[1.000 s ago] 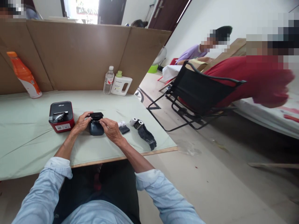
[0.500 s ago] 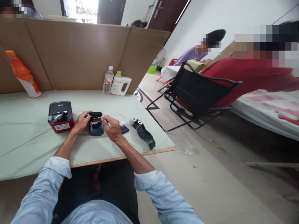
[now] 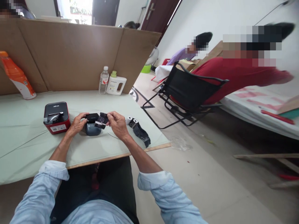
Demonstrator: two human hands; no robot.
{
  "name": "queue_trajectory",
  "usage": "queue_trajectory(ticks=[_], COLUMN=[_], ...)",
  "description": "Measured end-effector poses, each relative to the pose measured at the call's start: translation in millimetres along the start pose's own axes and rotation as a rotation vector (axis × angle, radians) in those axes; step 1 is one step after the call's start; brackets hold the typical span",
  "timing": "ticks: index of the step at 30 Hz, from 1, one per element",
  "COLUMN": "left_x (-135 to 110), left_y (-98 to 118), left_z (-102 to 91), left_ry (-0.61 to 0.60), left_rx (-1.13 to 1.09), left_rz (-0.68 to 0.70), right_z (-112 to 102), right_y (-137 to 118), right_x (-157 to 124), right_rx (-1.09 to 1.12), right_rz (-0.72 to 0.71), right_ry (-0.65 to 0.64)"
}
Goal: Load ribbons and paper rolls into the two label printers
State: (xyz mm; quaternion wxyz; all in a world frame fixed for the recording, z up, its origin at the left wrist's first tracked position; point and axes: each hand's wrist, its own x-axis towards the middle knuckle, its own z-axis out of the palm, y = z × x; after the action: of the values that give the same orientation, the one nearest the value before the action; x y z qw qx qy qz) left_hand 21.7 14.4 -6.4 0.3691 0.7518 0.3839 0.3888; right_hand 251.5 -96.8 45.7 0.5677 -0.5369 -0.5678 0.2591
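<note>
A small dark-blue printer (image 3: pixel 93 130) stands on the table with its black lid (image 3: pixel 92 117) raised. My left hand (image 3: pixel 78 123) is closed on the lid's left edge. To the right of the lid, my right hand (image 3: pixel 117 124) pinches a crumpled black strip (image 3: pixel 101 120) with a white edge, held above the printer's right side. The strip looks like printed paper. Left of my left hand sits a larger black and red printer (image 3: pixel 56 117). Two small paper rolls (image 3: pixel 131 121) lie beyond my right hand, with a long black strip (image 3: pixel 142 136) trailing from one.
An orange bottle (image 3: pixel 17 76), a clear water bottle (image 3: pixel 103 80) and a white jug (image 3: pixel 116 85) stand along the cardboard partition (image 3: pixel 77 59). Right of the table are a black folding chair (image 3: pixel 191 87) and a person in red (image 3: pixel 221 77). Clear plastic (image 3: pixel 181 144) lies on the floor.
My right hand has moved slightly right and up from the printer's opening, and the black strip now shows in its fingers. My left hand stays at the lid. The view has shifted slightly.
</note>
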Motion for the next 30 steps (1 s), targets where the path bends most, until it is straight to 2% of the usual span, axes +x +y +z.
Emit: queue_trajectory(ticks=[6,10,14,18,24,30], left_x=[2,2,1,-2,-2,-1], left_y=[-3,-4,-2,5,15,12], left_z=[-1.0,-1.9,-5.3,-7.9,-4.5,-6.0], left_ry=[-0.006,-0.018,-0.054,-0.105,-0.057,-0.066], left_rx=[0.01,-0.001,-0.021,-0.017,0.076,0.049], left_rz=[0.025,0.011,-0.007,-0.013,0.045,0.055], right_z=[-18,-21,-21,-17,-12,-15], right_y=[23,33,44,54,58,61], right_x=[7,8,6,3,-4,-6], right_rx=[0.12,0.199,0.152,-0.038,-0.307,-0.374], right_rz=[0.224,0.303,0.258,0.152,0.02,0.026], right_ry=[0.007,-0.066,-0.129,-0.141,-0.125,-0.114])
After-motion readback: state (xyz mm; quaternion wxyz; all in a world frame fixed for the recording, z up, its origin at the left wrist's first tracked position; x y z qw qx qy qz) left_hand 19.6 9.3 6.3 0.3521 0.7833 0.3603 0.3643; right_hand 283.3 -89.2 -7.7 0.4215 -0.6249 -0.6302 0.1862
